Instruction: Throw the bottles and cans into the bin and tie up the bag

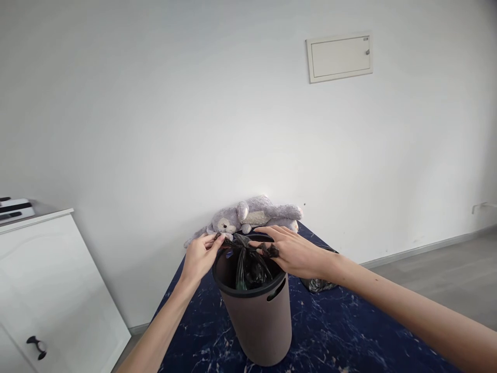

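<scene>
A brown-grey trash can with a black rim stands on a dark blue marbled tabletop. Inside it sits a black garbage bag, its top gathered and twisted at the middle of the opening. My left hand is closed on one end of the bag's top, at the left of the rim. On the other side my right hand has the opposite end of the bag wrapped in its fingers, above the right rim. The bag's contents are hidden.
Behind the can a grey plush toy lies against the white wall. More black plastic rests on the blue tabletop at right. A white cabinet stands at left.
</scene>
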The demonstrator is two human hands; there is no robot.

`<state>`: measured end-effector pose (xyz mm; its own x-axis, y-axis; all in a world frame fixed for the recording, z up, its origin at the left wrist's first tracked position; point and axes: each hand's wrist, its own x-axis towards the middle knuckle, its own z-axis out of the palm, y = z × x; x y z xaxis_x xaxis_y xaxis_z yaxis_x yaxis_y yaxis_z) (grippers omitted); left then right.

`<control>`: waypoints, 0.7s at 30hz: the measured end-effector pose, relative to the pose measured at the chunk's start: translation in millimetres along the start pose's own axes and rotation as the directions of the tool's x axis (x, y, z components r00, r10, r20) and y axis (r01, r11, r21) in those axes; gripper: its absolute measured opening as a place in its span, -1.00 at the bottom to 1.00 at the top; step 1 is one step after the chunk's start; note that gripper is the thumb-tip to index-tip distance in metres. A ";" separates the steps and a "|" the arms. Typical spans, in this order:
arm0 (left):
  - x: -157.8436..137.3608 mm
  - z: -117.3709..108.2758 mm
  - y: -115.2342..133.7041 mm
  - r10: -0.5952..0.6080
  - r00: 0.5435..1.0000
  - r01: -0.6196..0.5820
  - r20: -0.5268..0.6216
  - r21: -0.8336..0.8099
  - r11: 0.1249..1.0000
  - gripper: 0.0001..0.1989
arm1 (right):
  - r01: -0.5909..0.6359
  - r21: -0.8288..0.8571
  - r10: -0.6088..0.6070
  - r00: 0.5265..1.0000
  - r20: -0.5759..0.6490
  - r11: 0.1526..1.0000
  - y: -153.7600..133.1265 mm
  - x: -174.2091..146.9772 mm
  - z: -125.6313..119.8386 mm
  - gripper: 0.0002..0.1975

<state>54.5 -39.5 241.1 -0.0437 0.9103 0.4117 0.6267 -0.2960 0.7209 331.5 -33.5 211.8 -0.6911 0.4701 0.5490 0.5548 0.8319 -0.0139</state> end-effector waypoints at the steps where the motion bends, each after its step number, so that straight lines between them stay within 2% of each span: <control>1: 1.1 -1.5 -5.2 -0.009 1.000 0.010 -0.021 0.014 1.000 -0.51 | -0.030 0.028 0.029 0.999 0.015 0.999 0.3 -3.7 -0.2 -0.50; 5: 5.0 -6.8 -26.0 -0.047 0.995 0.049 -0.090 0.011 0.999 -0.52 | -0.138 0.125 0.132 0.990 0.053 0.983 -1.5 -16.4 -3.1 -0.56; 11: 1.7 -11.6 -38.6 -0.108 0.989 0.097 -0.104 -0.110 0.989 -0.33 | -0.293 0.226 0.265 0.953 0.145 0.929 -1.2 -20.9 -10.0 -0.52; 16: -10.1 -12.8 -28.5 -0.133 0.987 0.110 -0.088 -0.224 0.968 -0.31 | -0.263 0.245 0.234 0.962 0.143 0.933 -0.1 -4.0 -5.6 -0.63; 21: -20.6 -12.0 -15.9 -0.118 0.988 0.083 -0.095 -0.312 0.946 -0.33 | -0.228 0.174 0.199 0.966 0.168 0.958 -16.0 24.5 -5.2 -0.67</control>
<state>36.0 -57.1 227.9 -0.1909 0.9071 0.3751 0.3467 -0.2952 0.8903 308.1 -36.9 229.8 -0.6348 0.6689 0.3868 0.6080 0.7413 -0.2841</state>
